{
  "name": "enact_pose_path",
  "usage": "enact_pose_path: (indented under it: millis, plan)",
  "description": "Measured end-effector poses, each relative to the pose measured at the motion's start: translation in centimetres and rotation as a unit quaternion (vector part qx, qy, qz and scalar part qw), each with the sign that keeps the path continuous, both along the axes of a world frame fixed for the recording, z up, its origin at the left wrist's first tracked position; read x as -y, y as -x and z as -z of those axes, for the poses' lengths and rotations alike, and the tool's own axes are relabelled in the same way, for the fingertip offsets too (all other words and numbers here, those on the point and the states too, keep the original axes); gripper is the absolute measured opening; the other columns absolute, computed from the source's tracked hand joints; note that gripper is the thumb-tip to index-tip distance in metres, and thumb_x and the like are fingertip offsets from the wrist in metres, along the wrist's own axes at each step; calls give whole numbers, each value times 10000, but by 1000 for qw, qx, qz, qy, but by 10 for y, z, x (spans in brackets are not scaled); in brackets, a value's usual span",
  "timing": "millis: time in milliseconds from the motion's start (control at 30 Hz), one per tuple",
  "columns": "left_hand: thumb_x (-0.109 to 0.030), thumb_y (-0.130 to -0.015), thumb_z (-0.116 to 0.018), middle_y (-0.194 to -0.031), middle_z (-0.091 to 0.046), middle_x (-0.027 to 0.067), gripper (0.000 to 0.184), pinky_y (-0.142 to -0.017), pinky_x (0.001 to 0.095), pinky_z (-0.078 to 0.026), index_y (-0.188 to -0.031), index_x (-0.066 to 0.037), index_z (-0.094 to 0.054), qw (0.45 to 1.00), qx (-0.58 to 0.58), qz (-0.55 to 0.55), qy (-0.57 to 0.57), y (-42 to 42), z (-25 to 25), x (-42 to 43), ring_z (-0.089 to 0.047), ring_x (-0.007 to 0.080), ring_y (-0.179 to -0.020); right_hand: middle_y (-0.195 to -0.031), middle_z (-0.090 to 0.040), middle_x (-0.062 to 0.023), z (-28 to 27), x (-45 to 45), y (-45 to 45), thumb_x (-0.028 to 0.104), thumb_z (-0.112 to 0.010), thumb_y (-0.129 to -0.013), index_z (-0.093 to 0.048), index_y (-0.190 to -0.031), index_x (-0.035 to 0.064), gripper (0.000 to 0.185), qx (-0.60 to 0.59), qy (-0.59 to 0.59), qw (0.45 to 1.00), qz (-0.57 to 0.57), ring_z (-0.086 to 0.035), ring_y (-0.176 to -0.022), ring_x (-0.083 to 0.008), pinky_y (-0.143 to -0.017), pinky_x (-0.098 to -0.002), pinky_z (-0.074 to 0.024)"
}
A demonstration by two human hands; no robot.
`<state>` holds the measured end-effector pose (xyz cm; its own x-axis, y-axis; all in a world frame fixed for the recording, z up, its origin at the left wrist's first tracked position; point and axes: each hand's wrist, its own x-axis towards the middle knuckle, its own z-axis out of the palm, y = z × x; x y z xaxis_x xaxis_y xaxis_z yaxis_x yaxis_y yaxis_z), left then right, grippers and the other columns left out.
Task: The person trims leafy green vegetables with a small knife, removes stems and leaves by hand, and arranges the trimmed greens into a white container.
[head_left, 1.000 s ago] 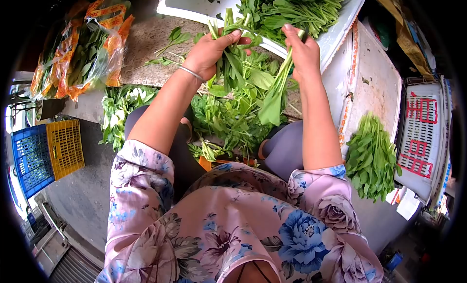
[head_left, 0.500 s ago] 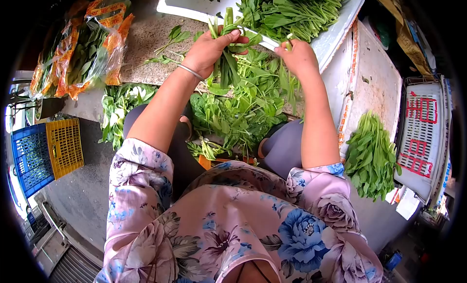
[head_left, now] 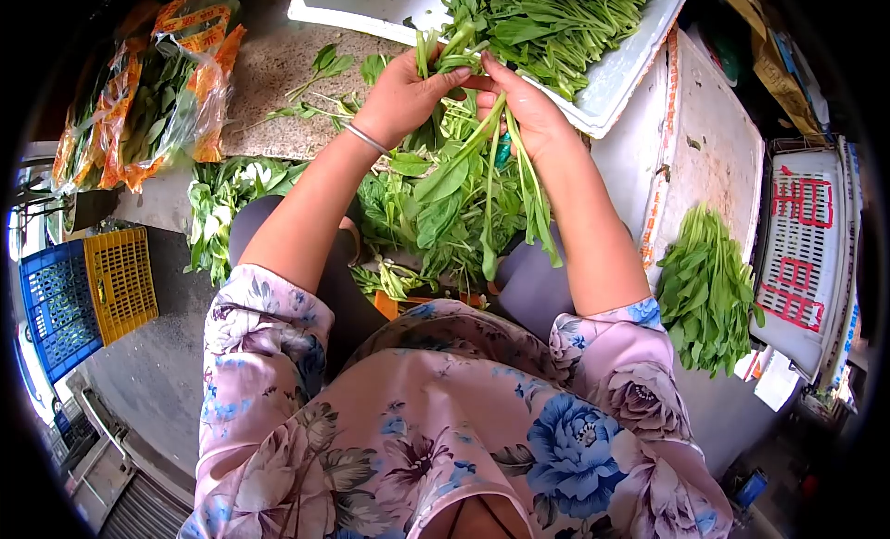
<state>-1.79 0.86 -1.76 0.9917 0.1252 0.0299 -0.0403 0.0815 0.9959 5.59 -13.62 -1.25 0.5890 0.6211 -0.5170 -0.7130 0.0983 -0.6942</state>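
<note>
My left hand [head_left: 405, 92], with a bangle at the wrist, is closed round a bunch of green stems whose cut ends point up. My right hand [head_left: 524, 108] touches it at the fingertips and holds several leafy stems [head_left: 489, 187] that hang down past the palm. Beneath both hands lies a loose heap of leafy greens [head_left: 394, 210], between the knees. Just beyond them, a white foam box [head_left: 371, 12] holds a thick pile of trimmed greens [head_left: 556, 25].
Plastic-bagged greens [head_left: 153, 94] lie at the upper left, above blue and yellow crates [head_left: 120, 284]. More leaves [head_left: 218, 205] sit by the left knee. At right are a stained foam lid [head_left: 709, 140], a bundle of greens [head_left: 709, 293] and a white basket [head_left: 802, 252].
My right hand has moved left and up to meet my left hand, and several long stems now hang from it. The view has shifted slightly.
</note>
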Motion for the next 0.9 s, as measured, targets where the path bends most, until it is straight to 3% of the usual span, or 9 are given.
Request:
enact_pose_path:
  millis: [133,200,333,467,533,700,800,833,900]
  plan:
    - [-142,-840,-582,-805,-612,25,206,-623,223,-453,-991,-6,-549,995,49,1,-88,1,-2,2,-586,102,-696,-631,-488,5,5,1,-8,191,-517,-865,-541,-904,54,144,-18,7,999,29,-395,-463,-53,-357,-178,-303]
    - [-145,-834,-593,-784,-598,20,209,-623,219,-454,-988,-10,-554,984,-61,-19,-168,0,-5,-1,-569,91,-691,-626,-475,12,2,7,-15,193,-520,-862,-554,-887,48,152,95,20,980,171,-412,-492,-74,-395,-212,-315]
    - [-160,-832,-599,-781,-589,21,220,-619,220,-458,-988,-11,-555,997,7,-34,-70,-7,19,-8,-551,79,-692,-674,-489,-35,-18,14,-18,201,-509,-865,-538,-760,55,183,145,26,908,392,-434,-561,-112,-460,-257,-346]
    - [-183,-846,-580,-819,-601,53,208,-631,251,-487,-964,-14,-550,992,-88,-46,80,-2,0,-7,-567,105,-701,-680,-489,-25,-11,22,-26,222,-553,-847,-516,-714,61,212,303,98,882,346,-424,-584,-104,-510,-250,-356]
    - [-188,-851,-571,-837,-605,62,208,-633,257,-493,-968,-19,-544,990,-102,-15,101,-1,-5,-6,-571,121,-692,-689,-491,-9,-11,18,-16,253,-596,-825,-516,-722,60,233,349,162,916,112,-411,-606,-92,-566,-234,-351]
    - [-213,-844,-584,-848,-607,50,252,-607,239,-471,-1003,-23,-537,992,-103,33,62,1,-7,2,-562,114,-706,-687,-503,9,-5,-3,5,306,-638,-797,-600,-867,23,294,292,82,952,46,-423,-635,-78,-581,-230,-349]
    - [-234,-840,-589,-847,-607,48,272,-595,238,-466,-1005,-24,-539,997,-63,34,-40,3,-4,3,-554,106,-705,-713,-519,-9,3,-6,1,299,-621,-810,-597,-861,24,280,294,59,951,80,-436,-658,-82,-610,-232,-356]
    - [-259,-839,-589,-852,-608,51,295,-588,231,-457,-1003,-19,-539,992,-113,44,18,3,-7,2,-544,103,-725,-711,-516,-9,-2,-3,-1,290,-600,-825,-584,-880,37,260,331,86,933,116,-446,-636,-93,-607,-231,-364]
    - [-267,-846,-578,-856,-609,55,299,-585,233,-458,-1008,-19,-538,992,-119,24,43,4,-7,-2,-539,106,-734,-714,-500,-11,-5,2,-11,289,-555,-852,-533,-838,68,223,227,-9,953,203,-463,-623,-102,-581,-242,-391]
